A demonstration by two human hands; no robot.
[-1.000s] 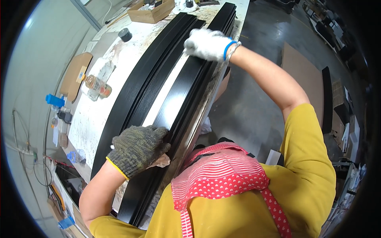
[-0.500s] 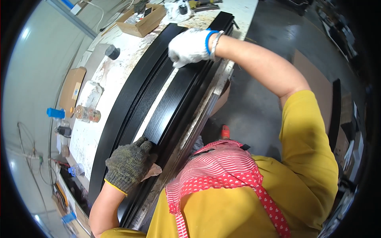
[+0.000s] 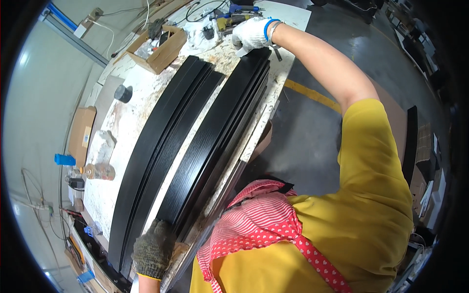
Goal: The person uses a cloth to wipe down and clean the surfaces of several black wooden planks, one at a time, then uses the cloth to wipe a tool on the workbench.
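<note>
Two sets of long, curved black wood-grained boards lie on the worktable. My left hand (image 3: 154, 249), in a dark grey knit glove, is closed at the near end of the right black board (image 3: 195, 156); a brownish patch shows beside it, too blurred to name. At that board's far end is my right hand (image 3: 251, 35), in a white glove, its fingers curled together. A small pale flap shows under those fingers; whether it is cloth or part of the glove I cannot tell. The left black boards (image 3: 151, 141) lie untouched, with a narrow gap between the sets.
On the white, stained worktable (image 3: 134, 85) stand an open cardboard box (image 3: 159, 51), a dark round cup (image 3: 123, 94), a clear jar (image 3: 100, 171) and a white lump (image 3: 101, 146). Power tools (image 3: 234, 20) and cables lie at the far end. Grey floor (image 3: 312, 132) lies right of the table.
My right hand has moved away to the far end of the right board. My left hand has slid nearer, to its close end. The view has shifted, showing more of the table's far end.
</note>
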